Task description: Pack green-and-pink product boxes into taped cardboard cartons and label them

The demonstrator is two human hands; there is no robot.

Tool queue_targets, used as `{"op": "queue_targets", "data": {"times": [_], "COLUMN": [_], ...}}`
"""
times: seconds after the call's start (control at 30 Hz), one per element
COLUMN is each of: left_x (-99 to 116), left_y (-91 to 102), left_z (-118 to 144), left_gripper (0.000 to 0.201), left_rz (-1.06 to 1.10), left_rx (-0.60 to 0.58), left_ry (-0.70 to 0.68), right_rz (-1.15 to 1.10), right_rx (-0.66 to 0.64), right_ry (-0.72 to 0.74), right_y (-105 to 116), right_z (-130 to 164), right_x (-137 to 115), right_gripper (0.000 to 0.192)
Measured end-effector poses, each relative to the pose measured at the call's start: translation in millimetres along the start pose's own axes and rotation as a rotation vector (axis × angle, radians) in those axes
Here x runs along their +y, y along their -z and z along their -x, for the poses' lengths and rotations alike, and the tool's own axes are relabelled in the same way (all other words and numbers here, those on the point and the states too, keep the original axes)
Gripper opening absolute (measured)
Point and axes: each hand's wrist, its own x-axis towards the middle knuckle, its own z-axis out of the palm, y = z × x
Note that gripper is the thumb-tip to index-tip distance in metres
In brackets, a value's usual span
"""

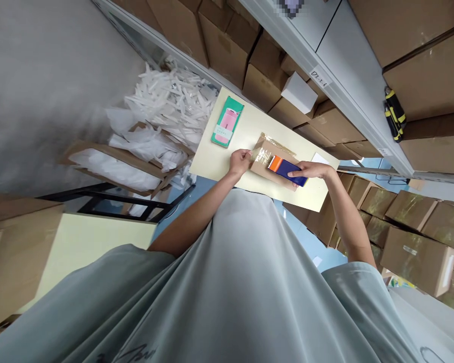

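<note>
Between shelves of cartons, on our pale desk (245, 133), lies a small taped box (269, 157) (light, slick, we judge), best held by its edges: our left hand (240, 161) pinches its end, our right hand (310, 170) grips a tape dispenser (286, 168) atop it.

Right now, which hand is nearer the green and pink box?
Left. The left hand rests at the taped parcel's near end, just below the green and pink box; the right hand holds the blue-orange tool, farther off.

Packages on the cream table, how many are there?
2: a taped brown parcel under both hands, and a green-and-pink boxed item lying apart at the table's far left.
</note>
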Motion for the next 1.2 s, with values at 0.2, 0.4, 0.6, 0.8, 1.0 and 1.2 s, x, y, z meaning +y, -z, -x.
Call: {"op": "queue_targets", "data": {"times": [0.2,0.4,0.6,0.8,1.0,1.2], "left_x": [-1.4,24.4,38.5,42.8,43.8,45.7], "left_y": [10.1,10.0,-0.6,2.3,2.8,1.9], "left_z": [3.3,18.0,5.4,8.3,6.8,7.8], "left_gripper": [0.059,0.146,0.157,0.147,0.142,0.145], "left_rz": [-0.31,-0.812,-1.239,-1.327,-1.307,-1.276], "left_rx": [0.038,-0.524,-0.706,-0.699,-0.717,-0.73], "left_ry": [-0.177,-0.824,-0.913,-0.902,-0.892,-0.862], "right_rz": [-0.008,0.039,0.071,0.057,0.045,0.024], "right_rx": [0.028,0.024,0.027,0.015,0.044,0.156], "right_ry": [0.005,-0.003,-0.048,-0.072,-0.263,-0.466], "right_y": [-2.0,1.6,4.0,4.5,11.4,8.8], "right_z": [0.1,-1.6,-5.0,24.4,120.4,122.3], "right_x": [6.9,11.0,4.8,21.8,91.8,120.0], "right_gripper": [0.071,0.075,0.081,0.084,0.088,0.071]}}
